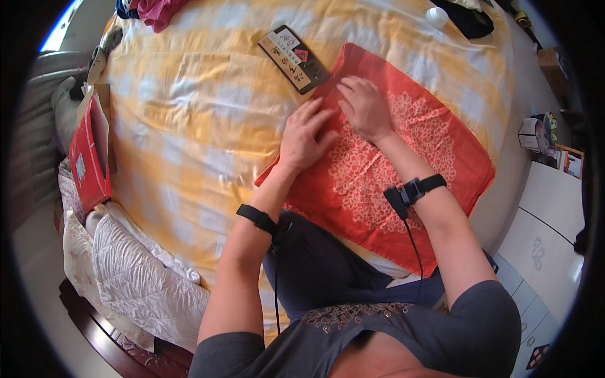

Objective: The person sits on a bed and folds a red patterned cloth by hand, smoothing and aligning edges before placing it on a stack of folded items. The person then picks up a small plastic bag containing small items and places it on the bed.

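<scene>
A red cloth with a pale floral lace-like pattern lies spread on the bed before me, its near part against my lap. My left hand rests on its left edge, fingers spread and slightly bent. Farther up and to the right, my right hand lies palm down on the cloth near its far left side. Neither hand visibly grips the fabric. Just beyond my fingertips is a smartphone in a dark case that bears writing, close to the cloth's upper left edge.
A yellow-and-white checked bedsheet covers the bed. At left stand a red box and a quilted white pillow. Pink clothing, a white round container and black fabric lie at the far side. A white cabinet stands right.
</scene>
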Action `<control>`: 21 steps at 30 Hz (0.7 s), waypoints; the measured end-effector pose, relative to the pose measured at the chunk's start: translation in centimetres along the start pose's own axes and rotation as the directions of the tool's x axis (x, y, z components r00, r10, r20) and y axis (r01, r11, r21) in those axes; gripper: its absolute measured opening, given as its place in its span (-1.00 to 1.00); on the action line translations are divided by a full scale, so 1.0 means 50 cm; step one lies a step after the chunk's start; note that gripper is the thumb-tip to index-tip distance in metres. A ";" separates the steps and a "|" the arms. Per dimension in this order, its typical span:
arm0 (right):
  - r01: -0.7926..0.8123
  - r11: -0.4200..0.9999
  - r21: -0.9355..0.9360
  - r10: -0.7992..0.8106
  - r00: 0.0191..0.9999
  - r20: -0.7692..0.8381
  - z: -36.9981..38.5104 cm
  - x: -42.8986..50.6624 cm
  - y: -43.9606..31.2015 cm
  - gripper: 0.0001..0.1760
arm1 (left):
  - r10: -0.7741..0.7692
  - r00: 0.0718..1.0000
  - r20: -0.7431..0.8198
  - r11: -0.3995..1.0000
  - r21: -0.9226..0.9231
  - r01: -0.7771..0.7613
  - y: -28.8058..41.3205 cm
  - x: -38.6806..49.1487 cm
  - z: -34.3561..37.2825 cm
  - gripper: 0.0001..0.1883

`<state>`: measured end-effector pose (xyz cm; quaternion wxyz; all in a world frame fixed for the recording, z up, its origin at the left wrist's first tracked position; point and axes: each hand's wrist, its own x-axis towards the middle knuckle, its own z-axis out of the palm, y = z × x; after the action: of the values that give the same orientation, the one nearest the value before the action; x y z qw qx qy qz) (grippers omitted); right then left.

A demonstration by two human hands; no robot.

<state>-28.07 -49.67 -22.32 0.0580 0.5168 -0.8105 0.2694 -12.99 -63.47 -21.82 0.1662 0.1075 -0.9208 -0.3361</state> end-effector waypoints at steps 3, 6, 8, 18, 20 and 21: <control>-0.006 1.000 -0.015 0.006 1.000 0.001 0.009 0.001 0.007 -0.58 | -0.114 0.951 -0.287 0.991 0.028 0.127 -0.021 -0.013 0.001 -0.75; -0.003 0.998 -0.055 0.005 0.999 0.039 0.013 -0.002 0.007 -0.50 | -0.333 0.908 -0.253 0.938 0.005 0.345 -0.011 -0.020 -0.003 -0.81; 0.009 0.993 -0.116 0.002 0.996 0.088 0.006 0.003 0.005 -0.40 | -0.263 0.935 -0.239 0.950 0.104 0.294 -0.007 -0.012 -0.011 -0.82; -0.066 0.993 -0.102 0.080 0.987 0.142 0.017 0.021 0.025 0.28 | -0.262 0.906 -0.332 0.907 0.236 0.349 -0.099 0.005 -0.042 -0.73; -0.081 0.988 -0.128 0.101 0.982 0.159 0.020 0.024 0.019 0.25 | -0.267 0.899 -0.348 0.906 0.227 0.356 -0.117 -0.009 -0.049 -0.77; -0.092 0.984 -0.153 0.117 0.980 0.164 0.021 0.024 0.019 0.23 | -0.303 0.880 -0.366 0.906 0.175 0.385 -0.104 -0.008 -0.050 -0.80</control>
<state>-29.25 -50.83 -23.11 0.0111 0.4892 -0.8560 0.1668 -11.22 -68.71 -23.55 0.2408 0.3445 -0.8796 -0.2227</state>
